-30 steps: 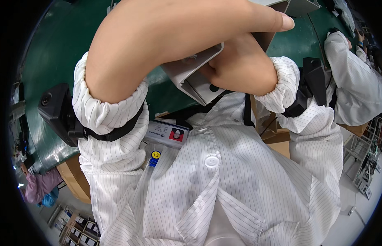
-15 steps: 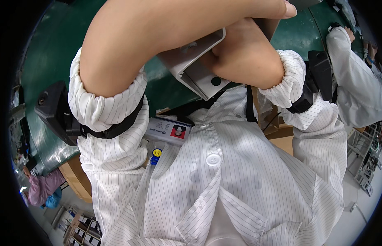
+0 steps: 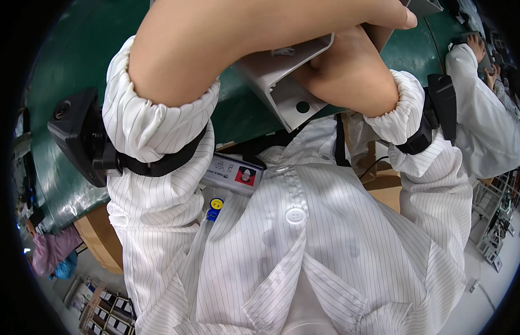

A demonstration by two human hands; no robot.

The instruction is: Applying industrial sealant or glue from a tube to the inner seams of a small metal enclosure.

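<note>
A grey sheet-metal housing (image 3: 296,103) with bent sides and a round hole lies tilted over the near edge of the green worktable. My left forearm reaches across above it. My left hand (image 3: 377,12) is at the top of the view with its thumb against the grey metal; its other fingers are out of sight. Under that arm, my right hand (image 3: 349,58) goes in beside the housing's bent wall, touching or very close to it. Its fingers are hidden behind the left hand and the metal.
The green table (image 3: 75,134) stretches away to the left and right. A cardboard box (image 3: 100,240) stands below its left edge. At the right, a co-worker's white sleeve (image 3: 483,111) reaches onto the table; another person in pink (image 3: 53,251) is at far left.
Both my arms and the metal housing have shifted slightly to the right in the view. The left forearm has risen a little. At the right, the co-worker's hands have moved.
</note>
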